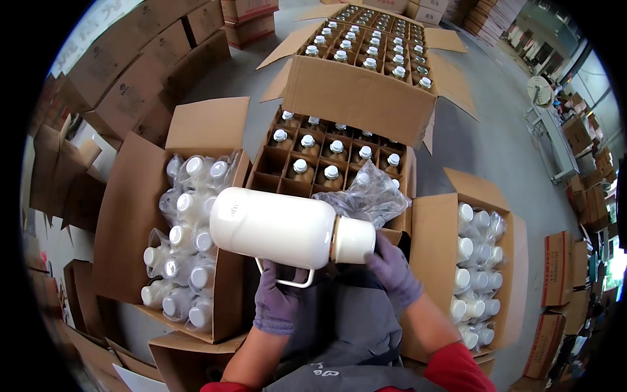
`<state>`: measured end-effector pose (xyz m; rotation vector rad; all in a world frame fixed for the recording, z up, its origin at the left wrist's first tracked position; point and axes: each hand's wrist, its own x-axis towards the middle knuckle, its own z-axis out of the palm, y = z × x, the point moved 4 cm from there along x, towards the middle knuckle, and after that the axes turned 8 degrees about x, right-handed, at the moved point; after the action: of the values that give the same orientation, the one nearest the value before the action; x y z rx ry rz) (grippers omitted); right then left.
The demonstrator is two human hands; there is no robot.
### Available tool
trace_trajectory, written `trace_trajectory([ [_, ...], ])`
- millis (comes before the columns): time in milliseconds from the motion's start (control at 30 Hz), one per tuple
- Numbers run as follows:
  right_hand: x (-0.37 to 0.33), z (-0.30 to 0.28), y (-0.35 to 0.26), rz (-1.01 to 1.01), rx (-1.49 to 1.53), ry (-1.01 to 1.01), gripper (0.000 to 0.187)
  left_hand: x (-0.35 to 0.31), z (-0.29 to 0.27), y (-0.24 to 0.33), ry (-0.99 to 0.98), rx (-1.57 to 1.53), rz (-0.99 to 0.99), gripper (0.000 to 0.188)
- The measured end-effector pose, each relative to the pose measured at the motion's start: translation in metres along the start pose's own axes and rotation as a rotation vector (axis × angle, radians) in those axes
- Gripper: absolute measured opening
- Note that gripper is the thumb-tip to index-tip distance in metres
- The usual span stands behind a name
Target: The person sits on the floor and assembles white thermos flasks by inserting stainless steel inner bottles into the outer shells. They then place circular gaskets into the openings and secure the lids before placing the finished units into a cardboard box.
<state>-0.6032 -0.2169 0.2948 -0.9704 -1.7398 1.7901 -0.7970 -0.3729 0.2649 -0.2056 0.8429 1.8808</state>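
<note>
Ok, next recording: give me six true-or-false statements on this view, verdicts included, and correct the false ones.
1. The left hand is at the handle of the white flask. True.
2. The right hand is bare. False: it wears a purple-grey glove.
3. A crumpled clear plastic bag lies over part of the nearest divided carton. True.
4. The white flask is upright. False: it is held on its side, lid toward the person's right.
5. The carton on the left holds plastic-wrapped containers with white lids. True.
6. The bottles in the nearest divided carton have red caps. False: their caps are white.
</note>
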Motion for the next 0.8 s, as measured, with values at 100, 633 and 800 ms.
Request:
trace_trajectory([
  [100, -0.018, 0.01, 0.01, 0.108, 0.086, -0.206, 0.072, -0.018, -0.015, 0.006, -0.112, -0.014, -0.005, 0.038],
  [633, -0.123, 0.078, 0.036, -0.084, -0.08, -0.181, 0.078, -0.12, -0.09, 0.03, -0.082, 1.243, 0.376, 0.045],
  [800, 0.006, 0.009, 0.014, 0.019, -0.449, -0.121, 0.07, -0.107, -0.095, 0.035, -0.101, 0.912, -0.133, 0.029],
])
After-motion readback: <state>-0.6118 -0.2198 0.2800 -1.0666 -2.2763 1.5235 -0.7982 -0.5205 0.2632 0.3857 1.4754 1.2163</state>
